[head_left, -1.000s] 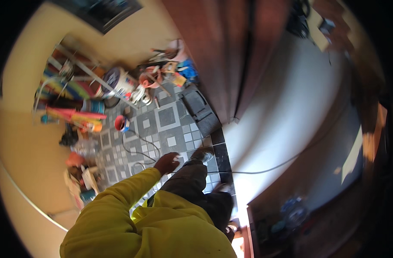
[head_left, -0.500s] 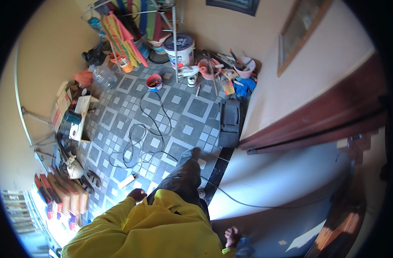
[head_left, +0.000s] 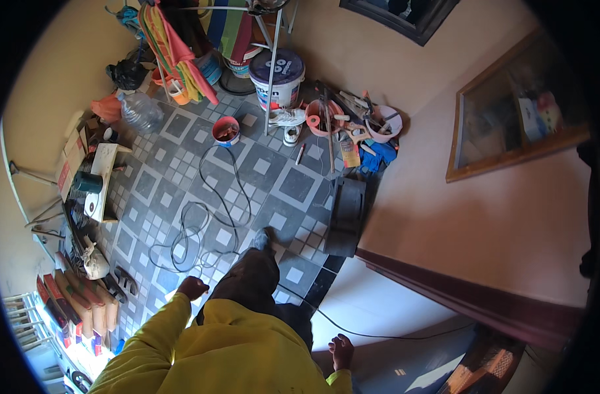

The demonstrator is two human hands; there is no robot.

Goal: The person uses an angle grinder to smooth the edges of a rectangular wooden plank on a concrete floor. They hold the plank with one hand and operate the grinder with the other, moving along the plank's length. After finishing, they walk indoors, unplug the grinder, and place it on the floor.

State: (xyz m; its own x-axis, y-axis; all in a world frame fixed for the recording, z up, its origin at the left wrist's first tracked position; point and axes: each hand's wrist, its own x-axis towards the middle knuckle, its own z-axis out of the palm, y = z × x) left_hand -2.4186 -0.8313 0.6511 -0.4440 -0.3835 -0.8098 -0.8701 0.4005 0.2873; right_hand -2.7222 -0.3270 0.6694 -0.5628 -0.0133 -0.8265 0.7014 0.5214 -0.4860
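Note:
Low in the head view, beside my dark trousers, my left hand (head_left: 192, 287) hangs out of a yellow sleeve with its fingers curled closed; I cannot make out whether anything is inside them. My right hand (head_left: 341, 351) hangs empty at my other side, fingers loosely bent and apart, over pale flooring (head_left: 359, 308) in the doorway. A black cable (head_left: 241, 217) lies in loose loops on the patterned tiles around my forward foot (head_left: 262, 240) and runs out across the threshold.
Ahead stand a metal frame (head_left: 274, 39) with coloured cloths, a paint bucket (head_left: 277, 92), a small red pot (head_left: 225, 131) and tool buckets (head_left: 383, 125). A black case (head_left: 345, 213) lies by the right wall with its framed pane (head_left: 497, 111). Boards (head_left: 83, 302) and clutter line the left wall.
The view has turned and moved into the room, bringing the framed pane into sight. My leg has stepped onto the tiles, and my right hand has come into view.

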